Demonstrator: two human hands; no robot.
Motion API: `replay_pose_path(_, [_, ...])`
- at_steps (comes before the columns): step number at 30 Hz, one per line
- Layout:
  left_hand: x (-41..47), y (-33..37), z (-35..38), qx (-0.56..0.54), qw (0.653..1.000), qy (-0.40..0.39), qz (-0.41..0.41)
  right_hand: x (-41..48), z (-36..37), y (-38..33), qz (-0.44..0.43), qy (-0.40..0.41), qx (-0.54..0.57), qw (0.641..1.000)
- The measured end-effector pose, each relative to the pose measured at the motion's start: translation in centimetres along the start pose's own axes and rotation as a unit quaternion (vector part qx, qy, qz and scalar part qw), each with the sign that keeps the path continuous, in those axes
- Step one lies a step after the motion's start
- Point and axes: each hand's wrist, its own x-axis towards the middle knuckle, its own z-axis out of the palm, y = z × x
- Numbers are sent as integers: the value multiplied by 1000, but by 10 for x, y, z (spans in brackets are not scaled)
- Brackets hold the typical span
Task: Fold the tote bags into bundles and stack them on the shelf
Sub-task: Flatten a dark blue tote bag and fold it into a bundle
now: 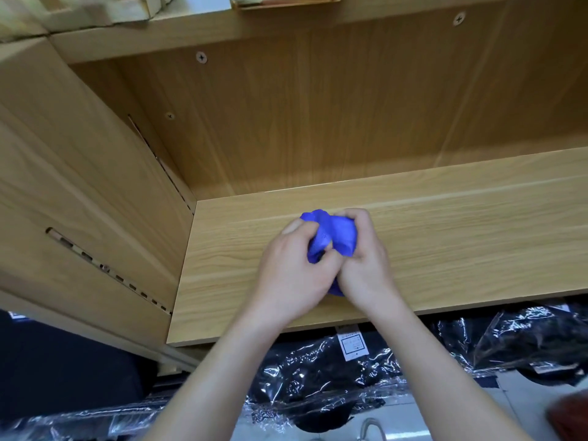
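Observation:
A blue tote bag [334,235], bunched into a small bundle, sits on the wooden shelf board [461,237] near its middle. My left hand [292,272] grips the bundle from the left, fingers curled into the cloth. My right hand [366,265] grips it from the right, fingers wrapped over the top. Both hands press close together, so most of the bag is hidden beneath them; only the top and a bit of blue at the bottom show.
The shelf has a wooden back panel [318,122] and a left side wall [79,202] with slotted rails. Below the shelf's front edge lie several dark items in clear plastic wrap [350,377]. Wooden pieces [95,11] lie on top of the unit.

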Motion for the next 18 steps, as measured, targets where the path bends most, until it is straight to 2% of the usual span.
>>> replay_pose_path(1, [-7,-1,2,-17,1000,19,2,1,1,-1,25,28,59,998])
replay_pose_path(4, [-24,-3,7,77,992,85,60,1,7,-4,61,75,174,980])
replay_pose_path(8, [-32,-17,6,173,963,173,114,6,3,-14,105,142,331,927])
replay_pose_path(9, [-33,-22,7,143,968,174,107,7,1,-17,114,142,357,916])
replay_pose_path(11, [-31,-28,13,-61,988,133,42,7,4,-20,140,117,422,888])
replay_pose_path(13, [-30,-28,25,-247,965,80,-28,4,9,-22,186,89,472,857])
replay_pose_path(15, [-32,-30,33,-231,970,51,-49,3,11,-17,213,93,486,842])
replay_pose_path(16, [-34,-31,36,-214,975,34,-47,4,11,-14,209,114,477,846])
replay_pose_path(18, [-44,-34,40,-116,993,18,11,7,10,-6,155,181,405,883])
